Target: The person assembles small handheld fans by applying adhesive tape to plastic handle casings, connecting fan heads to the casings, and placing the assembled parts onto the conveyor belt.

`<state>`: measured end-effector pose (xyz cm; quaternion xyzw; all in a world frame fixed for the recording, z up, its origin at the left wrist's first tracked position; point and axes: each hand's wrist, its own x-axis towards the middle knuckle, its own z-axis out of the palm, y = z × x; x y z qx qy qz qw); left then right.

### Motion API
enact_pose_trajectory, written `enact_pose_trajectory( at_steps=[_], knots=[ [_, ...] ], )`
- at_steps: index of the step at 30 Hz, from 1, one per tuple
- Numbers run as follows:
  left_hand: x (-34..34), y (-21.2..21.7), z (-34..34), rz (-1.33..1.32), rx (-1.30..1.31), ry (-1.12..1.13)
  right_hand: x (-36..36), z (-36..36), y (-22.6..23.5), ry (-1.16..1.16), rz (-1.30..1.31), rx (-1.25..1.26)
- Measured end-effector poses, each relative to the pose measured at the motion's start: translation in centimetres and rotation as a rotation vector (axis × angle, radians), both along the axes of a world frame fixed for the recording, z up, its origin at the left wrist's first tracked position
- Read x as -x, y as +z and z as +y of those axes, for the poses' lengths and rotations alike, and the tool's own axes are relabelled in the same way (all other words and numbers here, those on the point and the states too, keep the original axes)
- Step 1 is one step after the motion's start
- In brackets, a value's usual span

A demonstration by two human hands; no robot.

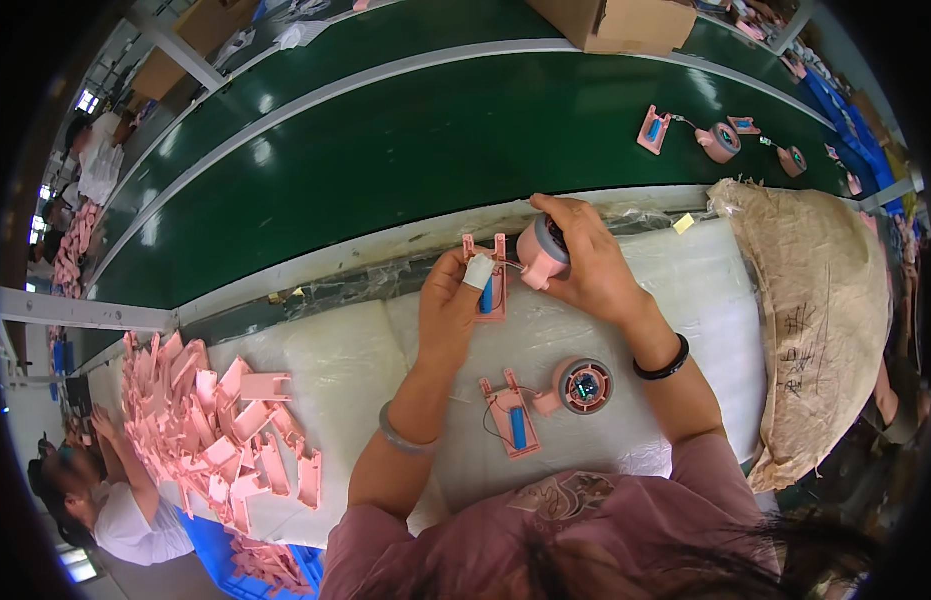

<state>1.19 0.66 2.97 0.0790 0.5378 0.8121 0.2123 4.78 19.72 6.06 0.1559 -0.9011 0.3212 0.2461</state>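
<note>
Head view: left hand [447, 300] pinches a flat pink plastic bracket with a blue cell [488, 292], its grip closed on it, bandaged fingertip on top — right hand [585, 262] is wrapped around a round pink plastic housing [540, 251], both held just above the white-padded bench [335, 360]. Near the body lies a second pink bracket wired to a round grey-faced housing [582, 386]; a heap of loose pink plastic shells [220, 425] sits well to the left.

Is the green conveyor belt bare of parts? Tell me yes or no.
No: on the green conveyor belt, pink parts lie at the right, and a cardboard box sits at its far edge.
</note>
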Motion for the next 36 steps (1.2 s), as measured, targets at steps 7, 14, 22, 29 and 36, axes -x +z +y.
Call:
enact_pose_trajectory(
  at_steps=[7, 14, 22, 29, 36],
  knots=[
    [0.1, -0.4, 0.1, -0.031, 0.074, 0.050, 0.2, 0.0, -0.6, -0.012, -0.073, 0.005],
    [0.8, 0.7, 0.6, 0.023, -0.089, 0.142, 5.3, 1.3, -1.8, -0.214, -0.175, 0.257],
    [1.0, -1.0, 0.4, 0.133, 0.028, 0.214, -2.2, -3.3, 6.4, 0.262, -0.538, -0.077],
    [1.2, -0.5, 1.8, 0.152, 0.049, 0.146, -8.0, -7.2, 3.8, 0.263, -0.492, -0.361],
    [0.9, -2.6, 0.8, 0.173, 0.136, 0.087, -8.6, -6.6, 1.3, 0.241, -0.404, -0.255]
  ],
)
